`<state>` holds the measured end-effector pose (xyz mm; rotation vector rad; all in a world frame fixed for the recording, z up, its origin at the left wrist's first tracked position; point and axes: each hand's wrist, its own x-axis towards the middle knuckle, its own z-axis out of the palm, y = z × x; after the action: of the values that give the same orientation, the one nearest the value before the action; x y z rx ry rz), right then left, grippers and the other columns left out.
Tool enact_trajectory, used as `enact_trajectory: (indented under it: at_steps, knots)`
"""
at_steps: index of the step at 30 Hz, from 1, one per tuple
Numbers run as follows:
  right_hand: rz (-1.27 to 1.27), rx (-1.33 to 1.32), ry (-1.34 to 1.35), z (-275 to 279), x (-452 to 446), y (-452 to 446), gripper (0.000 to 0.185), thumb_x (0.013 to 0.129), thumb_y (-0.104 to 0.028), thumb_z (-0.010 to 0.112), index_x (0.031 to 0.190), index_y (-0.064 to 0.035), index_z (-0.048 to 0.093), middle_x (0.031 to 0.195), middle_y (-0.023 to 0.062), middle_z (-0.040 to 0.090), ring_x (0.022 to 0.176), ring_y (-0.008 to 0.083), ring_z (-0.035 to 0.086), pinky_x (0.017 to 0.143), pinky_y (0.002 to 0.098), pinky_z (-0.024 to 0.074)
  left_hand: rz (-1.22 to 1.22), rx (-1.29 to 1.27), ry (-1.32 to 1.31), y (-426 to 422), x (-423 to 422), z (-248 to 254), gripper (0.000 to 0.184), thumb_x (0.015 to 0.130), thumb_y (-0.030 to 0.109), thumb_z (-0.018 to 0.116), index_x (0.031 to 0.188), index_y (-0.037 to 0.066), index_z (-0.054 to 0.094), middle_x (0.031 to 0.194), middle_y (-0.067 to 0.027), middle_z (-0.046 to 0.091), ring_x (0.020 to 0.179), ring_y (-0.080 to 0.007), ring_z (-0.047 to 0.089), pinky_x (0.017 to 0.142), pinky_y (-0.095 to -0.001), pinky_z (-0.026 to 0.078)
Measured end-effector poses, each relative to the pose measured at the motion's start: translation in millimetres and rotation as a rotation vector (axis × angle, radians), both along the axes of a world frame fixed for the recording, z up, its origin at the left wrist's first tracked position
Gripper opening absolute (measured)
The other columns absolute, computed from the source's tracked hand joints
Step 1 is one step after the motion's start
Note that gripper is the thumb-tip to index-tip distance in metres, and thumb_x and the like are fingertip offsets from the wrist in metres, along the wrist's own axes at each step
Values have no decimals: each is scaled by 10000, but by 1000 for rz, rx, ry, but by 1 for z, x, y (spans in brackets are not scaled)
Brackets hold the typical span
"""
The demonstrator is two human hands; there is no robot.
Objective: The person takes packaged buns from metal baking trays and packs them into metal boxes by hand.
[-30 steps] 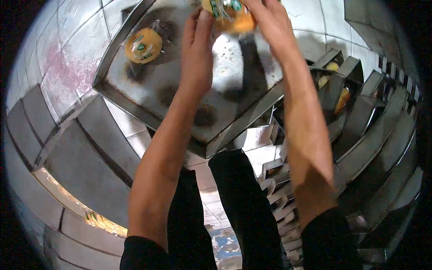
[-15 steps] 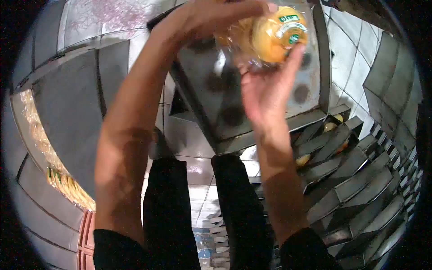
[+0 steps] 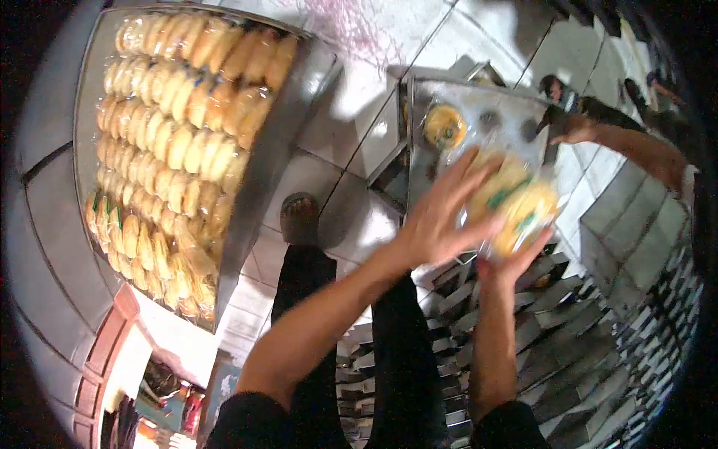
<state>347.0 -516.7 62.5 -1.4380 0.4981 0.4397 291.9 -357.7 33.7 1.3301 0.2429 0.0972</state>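
Several round yellow buns in clear wrappers with green print, a small stack of wrapped buns (image 3: 520, 202), lie between my two hands over the near part of a metal tray (image 3: 516, 101). My left hand (image 3: 449, 217) presses on their left side with its fingers spread over the wrapper. My right hand (image 3: 512, 262) supports them from below, thumb and fingers around the lower edge. One wrapped bun (image 3: 444, 126) lies on the tray at its far left corner.
A large tray (image 3: 265, 142) at the left holds rows of wrapped buns. Stacked empty metal trays (image 3: 553, 337) stand at the lower right. Another person's hand (image 3: 576, 129) is at the small tray's right edge. Pink shreds (image 3: 351, 26) lie on the tiled floor.
The view has swung left, bringing the large tray of buns into sight. My hands and the held buns have come away from the small tray's far part. Another person's arm now shows.
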Motion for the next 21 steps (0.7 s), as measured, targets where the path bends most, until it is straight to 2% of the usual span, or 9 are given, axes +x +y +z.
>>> enact_trajectory:
  at_steps: [2, 5, 9, 12, 14, 17, 18, 20, 21]
  knots:
    - [-33, 4, 118, 29, -40, -23, 805, 995, -740, 331, 1540, -151, 391, 1495, 71, 515, 1355, 292, 515, 1128, 462, 428, -47, -111, 142, -2, -40, 42, 791, 946, 471, 648, 1567, 60, 380, 1640, -272, 252, 1555, -398, 170, 1245, -482, 185]
    - [-88, 28, 206, 42, -61, -22, 791, 987, -739, 362, 1520, -158, 429, 1486, 64, 526, 1351, 284, 520, 1134, 470, 428, -129, 21, 159, 1, -49, 47, 790, 934, 491, 660, 1549, 62, 412, 1603, -290, 317, 1524, -420, 251, 1233, -485, 225]
    - [-211, 229, 57, 0, -26, 15, 758, 972, -718, 445, 1505, -179, 447, 1480, 56, 532, 1352, 280, 518, 1146, 470, 413, -190, 238, -57, 9, 18, -9, 723, 941, 512, 647, 1472, 42, 508, 1493, -290, 474, 1419, -433, 424, 1183, -492, 329]
    - [-285, 190, -55, -34, -4, 32, 782, 966, -748, 387, 1535, -211, 407, 1508, 38, 488, 1369, 273, 490, 1118, 477, 423, -390, 194, -121, 28, 79, -39, 651, 937, 532, 647, 1347, 26, 629, 1343, -264, 619, 1303, -408, 555, 1124, -477, 409]
    - [-326, 264, -133, -49, -3, 34, 798, 961, -770, 360, 1531, -214, 408, 1505, 43, 485, 1361, 278, 495, 1121, 477, 426, -343, 452, -320, 34, 94, -34, 622, 917, 529, 668, 1289, 30, 673, 1265, -244, 668, 1244, -394, 595, 1094, -461, 431]
    - [-457, 397, -136, -58, 2, 33, 798, 932, -762, 447, 1495, -197, 448, 1461, 58, 507, 1345, 275, 514, 1103, 471, 469, -336, 587, -458, 21, 115, -32, 595, 900, 510, 669, 1254, 32, 688, 1280, -212, 659, 1224, -388, 594, 1091, -463, 423]
    - [-481, 471, -144, -43, 16, 37, 803, 920, -758, 473, 1490, -194, 454, 1453, 62, 511, 1346, 279, 515, 1097, 472, 477, -275, 603, -486, 14, 121, -23, 600, 899, 514, 667, 1255, 32, 686, 1300, -217, 646, 1230, -390, 587, 1093, -466, 422]
    - [-446, 350, -299, 2, 29, 37, 786, 937, -687, 518, 1508, -154, 428, 1520, 93, 452, 1382, 290, 474, 1137, 522, 425, -132, 487, -505, 0, 126, 12, 636, 879, 535, 675, 1270, 34, 677, 1334, -249, 610, 1251, -414, 565, 1095, -468, 421]
    - [-402, 308, -345, 20, 35, 27, 774, 937, -663, 524, 1503, -143, 432, 1515, 101, 456, 1379, 296, 475, 1138, 519, 421, -144, 431, -495, -3, 124, 36, 712, 884, 618, 597, 1275, 28, 663, 1383, -267, 552, 1299, -437, 502, 1104, -528, 380]
